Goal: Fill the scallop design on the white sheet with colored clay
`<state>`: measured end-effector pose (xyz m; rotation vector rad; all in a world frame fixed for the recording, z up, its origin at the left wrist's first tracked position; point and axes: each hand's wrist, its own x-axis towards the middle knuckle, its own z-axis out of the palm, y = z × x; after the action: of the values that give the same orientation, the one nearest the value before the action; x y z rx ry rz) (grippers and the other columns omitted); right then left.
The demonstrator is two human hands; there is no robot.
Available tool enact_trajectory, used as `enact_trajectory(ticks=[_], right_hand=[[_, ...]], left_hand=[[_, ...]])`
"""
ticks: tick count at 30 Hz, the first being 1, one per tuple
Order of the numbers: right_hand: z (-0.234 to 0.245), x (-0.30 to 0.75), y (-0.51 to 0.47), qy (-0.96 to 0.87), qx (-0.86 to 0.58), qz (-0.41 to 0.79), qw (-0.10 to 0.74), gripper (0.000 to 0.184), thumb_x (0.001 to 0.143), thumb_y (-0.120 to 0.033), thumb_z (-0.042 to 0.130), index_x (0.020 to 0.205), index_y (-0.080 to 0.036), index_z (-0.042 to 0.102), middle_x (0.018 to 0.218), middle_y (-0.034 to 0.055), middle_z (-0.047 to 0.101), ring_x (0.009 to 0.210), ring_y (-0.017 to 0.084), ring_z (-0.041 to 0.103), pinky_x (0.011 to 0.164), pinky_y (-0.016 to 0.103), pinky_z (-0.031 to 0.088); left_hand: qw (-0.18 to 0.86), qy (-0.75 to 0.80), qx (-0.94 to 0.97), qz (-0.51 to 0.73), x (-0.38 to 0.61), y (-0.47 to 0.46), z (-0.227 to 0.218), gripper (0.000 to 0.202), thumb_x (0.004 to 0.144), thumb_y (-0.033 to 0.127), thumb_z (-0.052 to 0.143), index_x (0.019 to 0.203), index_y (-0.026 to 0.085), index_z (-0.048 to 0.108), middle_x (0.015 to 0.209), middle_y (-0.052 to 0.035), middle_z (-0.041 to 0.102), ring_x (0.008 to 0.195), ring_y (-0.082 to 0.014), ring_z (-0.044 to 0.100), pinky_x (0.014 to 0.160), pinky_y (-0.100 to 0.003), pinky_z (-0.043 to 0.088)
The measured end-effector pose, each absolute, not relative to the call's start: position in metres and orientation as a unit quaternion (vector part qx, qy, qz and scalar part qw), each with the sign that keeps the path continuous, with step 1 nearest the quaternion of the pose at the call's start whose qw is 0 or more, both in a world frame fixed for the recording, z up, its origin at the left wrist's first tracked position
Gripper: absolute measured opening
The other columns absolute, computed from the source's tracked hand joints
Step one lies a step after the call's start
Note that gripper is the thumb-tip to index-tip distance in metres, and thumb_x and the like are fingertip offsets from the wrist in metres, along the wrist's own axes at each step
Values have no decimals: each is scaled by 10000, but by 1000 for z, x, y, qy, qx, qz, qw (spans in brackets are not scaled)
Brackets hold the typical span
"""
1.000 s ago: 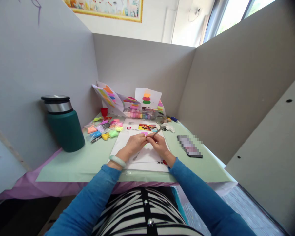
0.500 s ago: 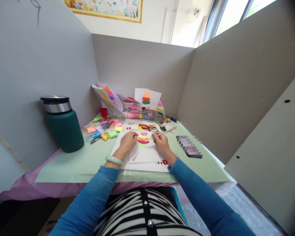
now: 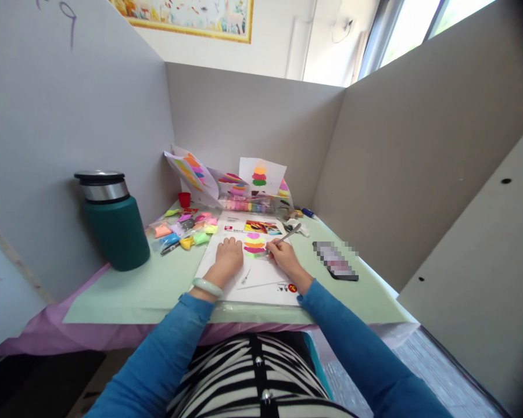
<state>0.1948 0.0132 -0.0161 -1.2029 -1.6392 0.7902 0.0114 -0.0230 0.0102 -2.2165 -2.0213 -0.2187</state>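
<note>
The layered clay figure [image 3: 254, 244], bands of pink, yellow, orange and green, lay just above the middle of the frame, on the far half of a white sheet [image 3: 265, 277]. The tip of a slim grey modelling tool [image 3: 290, 233] met its right edge, and the shaft slanted up and to the right. The right hand [image 3: 283, 258] held that tool like a pen, fingers pinched closed around the lower shaft, the heel of the hand resting on the sheet. Just left of the figure, the left hand [image 3: 226, 258] lay palm down on the paper, fingers loosely together and holding nothing; a pale green bangle [image 3: 207, 285] circled its wrist. Both sleeves were blue.

The sheet sat on a light green mat [image 3: 157, 284], which covered a pink tablecloth [image 3: 47, 331]. Beyond the sheet, a printed card [image 3: 261, 225] lay flat. To the left of centre, small packets of coloured clay [image 3: 185, 227] were heaped together, with a red cup [image 3: 184, 198] behind them. Against the back partition stood several propped sheets [image 3: 261, 173] bearing similar coloured shapes, with a row of clay pots [image 3: 246, 204] at their foot. A dark green flask [image 3: 113, 223] with a steel collar stood at the left of the frame. A phone [image 3: 335, 259], blurred out, lay on the mat right of the hands.
</note>
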Motion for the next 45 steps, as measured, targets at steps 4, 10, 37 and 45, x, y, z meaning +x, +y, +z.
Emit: enact_trajectory(ticks=[4, 10, 37, 45], right_hand=[[-18, 196, 18, -668, -505, 317, 446, 241, 774, -395, 507, 711, -181, 597, 537, -21, 591, 525, 129, 526, 559, 231, 393], [-18, 202, 24, -661, -530, 296, 442, 231, 748, -380, 517, 662, -184, 602, 540, -12, 603, 547, 138, 543, 583, 240, 397], [-16, 200, 26, -662, -539, 287, 434, 225, 758, -364, 516, 658, -184, 608, 547, 0, 627, 531, 140, 566, 594, 246, 421], [-15, 203, 22, -654, -533, 274, 461, 241, 758, -380, 514, 684, -183, 632, 560, -2, 624, 581, 156, 577, 623, 254, 422]], left_hand=[[73, -667, -738, -72, 10, -22, 9, 363, 874, 72, 322, 1146, 121, 558, 1180, -177, 538, 1124, -283, 469, 915, -403, 374], [75, -667, -738, -71, 10, -22, 8, 361, 867, 63, 335, 1143, 123, 559, 1174, -178, 536, 1127, -288, 469, 906, -405, 378], [72, -665, -739, -77, 10, -20, 6, 375, 861, 59, 328, 1147, 121, 563, 1178, -182, 534, 1123, -296, 460, 900, -412, 371], [74, -667, -738, -72, 11, -21, 7, 368, 858, 63, 338, 1144, 127, 561, 1180, -177, 537, 1117, -290, 465, 896, -403, 374]])
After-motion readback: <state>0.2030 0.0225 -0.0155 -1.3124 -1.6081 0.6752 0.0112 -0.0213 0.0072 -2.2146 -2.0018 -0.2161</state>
